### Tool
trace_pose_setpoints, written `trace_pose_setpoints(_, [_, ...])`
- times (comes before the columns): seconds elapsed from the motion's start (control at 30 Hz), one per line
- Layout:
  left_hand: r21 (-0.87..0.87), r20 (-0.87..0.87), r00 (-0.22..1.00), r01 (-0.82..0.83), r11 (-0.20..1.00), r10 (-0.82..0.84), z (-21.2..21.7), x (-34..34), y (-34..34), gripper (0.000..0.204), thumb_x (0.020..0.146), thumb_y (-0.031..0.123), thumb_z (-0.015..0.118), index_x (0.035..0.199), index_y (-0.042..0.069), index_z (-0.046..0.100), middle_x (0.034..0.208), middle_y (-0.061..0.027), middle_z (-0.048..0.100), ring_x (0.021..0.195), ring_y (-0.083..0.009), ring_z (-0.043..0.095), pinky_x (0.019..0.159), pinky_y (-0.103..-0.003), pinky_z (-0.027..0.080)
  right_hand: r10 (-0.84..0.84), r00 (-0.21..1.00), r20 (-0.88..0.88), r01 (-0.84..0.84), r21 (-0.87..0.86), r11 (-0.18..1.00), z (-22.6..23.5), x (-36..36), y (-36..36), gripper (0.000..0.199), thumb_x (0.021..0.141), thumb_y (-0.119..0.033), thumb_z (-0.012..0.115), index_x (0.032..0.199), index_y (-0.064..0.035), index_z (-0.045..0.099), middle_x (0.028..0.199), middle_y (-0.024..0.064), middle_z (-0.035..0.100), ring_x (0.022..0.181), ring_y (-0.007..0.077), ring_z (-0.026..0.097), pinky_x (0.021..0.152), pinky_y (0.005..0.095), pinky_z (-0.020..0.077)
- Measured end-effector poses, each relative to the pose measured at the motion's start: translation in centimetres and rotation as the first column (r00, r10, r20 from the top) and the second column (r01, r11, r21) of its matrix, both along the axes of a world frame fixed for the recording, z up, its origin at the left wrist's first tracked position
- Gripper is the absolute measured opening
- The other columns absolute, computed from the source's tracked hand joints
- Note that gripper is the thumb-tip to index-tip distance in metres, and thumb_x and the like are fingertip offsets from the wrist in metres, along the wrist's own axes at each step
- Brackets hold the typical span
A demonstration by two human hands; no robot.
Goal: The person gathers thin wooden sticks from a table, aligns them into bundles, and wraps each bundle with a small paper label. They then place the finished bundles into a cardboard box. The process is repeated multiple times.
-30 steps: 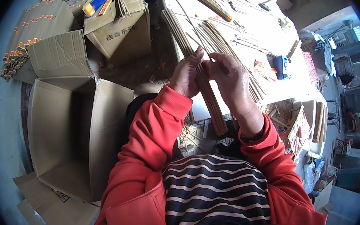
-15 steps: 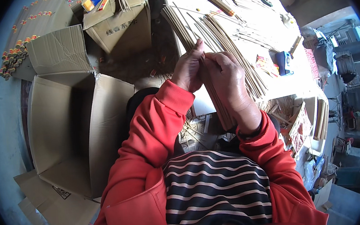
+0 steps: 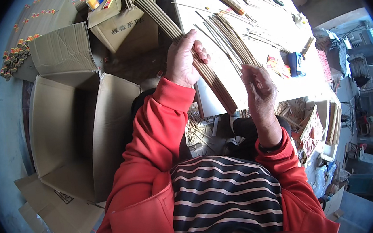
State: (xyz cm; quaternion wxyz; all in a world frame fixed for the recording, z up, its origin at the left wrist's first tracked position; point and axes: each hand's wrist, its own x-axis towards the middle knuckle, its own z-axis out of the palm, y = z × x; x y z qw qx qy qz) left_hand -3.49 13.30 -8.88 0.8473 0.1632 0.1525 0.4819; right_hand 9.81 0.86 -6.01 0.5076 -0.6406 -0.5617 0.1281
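Fingers (image 3: 191, 48) of left hand (image 3: 183, 60) wrapped around long bundle of thin brown sticks (image 3: 204, 72), right hand (image 3: 259, 89) just beside bundle's lower end, fingers loosely curled, holding nothing, open cardboard box (image 3: 68, 128) well left, white table (image 3: 250, 29) beyond fingertips

The thin sticks (image 3: 212, 76) look like matt tan wood or bamboo, the big open box (image 3: 69, 132) at left is rough brown corrugated cardboard, the sleeves (image 3: 152, 137) are soft red cloth, and the far white table (image 3: 258, 24) looks smooth, faintly glossy.
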Motion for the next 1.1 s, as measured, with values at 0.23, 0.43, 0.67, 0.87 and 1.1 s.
trace_pose_setpoints(0.23, [0.512,-0.25,0.932,-0.104,0.853,0.264,5.8,0.3,-3.1,0.016,0.081,0.01,0.063,0.077,0.008,0.048,0.056,-0.0027,0.047,0.045,-0.0124,0.048,0.043,-0.026,0.042,-0.055,0.994,-0.099,0.047,-0.08,0.996,-1.1,2.4,-4.3,0.013,0.082,-0.002,0.061,0.094,0.0004,0.061,0.084,0.0082,0.06,0.074,0.0122,0.057,0.069,0.0227,0.046])
trace_pose_setpoints(0.43, [0.679,-0.432,0.83,0.042,0.733,0.353,3.2,4.3,-5.0,0.013,0.078,0.007,0.066,0.082,0.002,0.054,0.062,0.0014,0.052,0.05,-0.0039,0.048,0.045,-0.019,0.041,-0.083,0.983,-0.164,0.072,-0.076,0.995,-0.5,3.5,-7.0,0.014,0.082,-0.004,0.061,0.095,-0.0001,0.062,0.084,0.0085,0.061,0.074,0.0135,0.058,0.069,0.0236,0.0465])
trace_pose_setpoints(0.67, [0.552,-0.388,0.896,0.038,0.833,0.216,6.1,3.9,-7.3,0.021,0.081,0.002,0.058,0.068,0.008,0.043,0.056,-0.0019,0.046,0.043,-0.0107,0.045,0.04,-0.024,0.038,0.091,0.995,-0.039,-0.095,-0.12,0.988,2.1,2.5,-8.8,0.029,0.081,-0.013,0.064,0.105,0.0015,0.057,0.098,0.013,0.058,0.087,0.0196,0.058,0.074,0.0271,0.0472])
trace_pose_setpoints(0.87, [0.354,0.012,0.964,0.243,0.903,-0.265,7.8,1.1,-10.9,0.016,0.084,0.014,0.058,0.071,0.013,0.049,0.057,0.0016,0.045,0.048,-0.0105,0.046,0.043,-0.025,0.039,0.304,0.561,-0.77,-0.707,-0.254,0.66,3.0,-1.1,-9.5,0.03,0.081,-0.022,0.066,0.095,-0.0004,0.05,0.072,0.0048,0.057,0.058,0.0117,0.056,0.052,0.0221,0.0457])
trace_pose_setpoints(1.1, [0.202,-0.206,0.975,-0.043,0.978,0.086,8.0,-3.1,-10.8,0.022,0.083,0.02,0.061,0.069,0.012,0.047,0.057,0.0013,0.045,0.051,-0.0112,0.045,0.049,-0.025,0.039,0.324,0.822,-0.467,-0.522,-0.394,0.756,1.2,-3.6,-12.9,0.024,0.083,-0.019,0.063,0.093,0.0003,0.051,0.058,0.0013,0.05,0.042,0.005,0.042,0.04,0.0223,0.0373])
